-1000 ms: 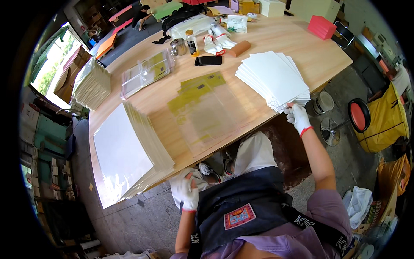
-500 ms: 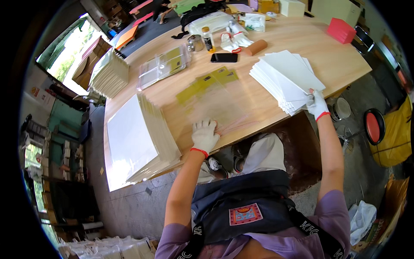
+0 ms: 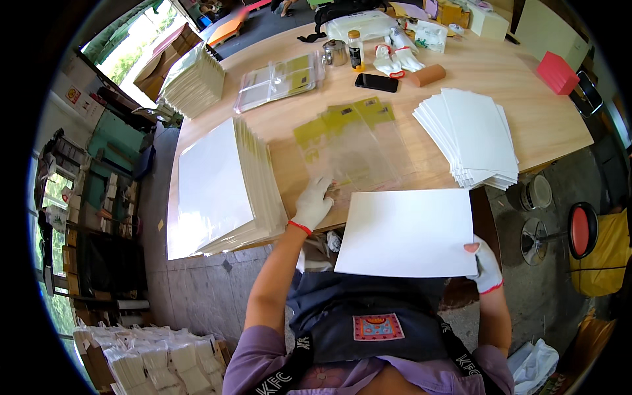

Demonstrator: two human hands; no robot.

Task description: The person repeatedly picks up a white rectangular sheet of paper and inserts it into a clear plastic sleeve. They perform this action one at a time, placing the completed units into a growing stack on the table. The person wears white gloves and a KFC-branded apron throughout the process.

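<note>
A single white board [image 3: 408, 234] is in my right hand [image 3: 487, 264], held by its near right corner with the thumb on top. The board hangs over the table's front edge and my lap. My gloved left hand [image 3: 314, 204] is at the near left corner of the clear plastic sleeves [image 3: 349, 155], its fingertips closed on the sleeve edge. Those sleeves have olive-yellow far ends and lie overlapped on the table. To their right rests a fanned stack of white boards [image 3: 477, 135]. Left of my left hand stands a tall pile of sleeved boards [image 3: 217, 187].
Farther back on the wooden table [image 3: 540, 128] are a phone [image 3: 376, 82], a brown roll [image 3: 428, 76], gloves [image 3: 395, 60], a bottle [image 3: 356, 51], a metal pot [image 3: 335, 52] and bundled sleeves [image 3: 276, 80]. A red block [image 3: 558, 72] sits at the right; a stool [image 3: 582, 230] stands beyond the table.
My right hand has drawn a white board off the fanned stack, toward me and leftward. My left hand, spread flat before, has turned and curled its fingers at the sleeve edge.
</note>
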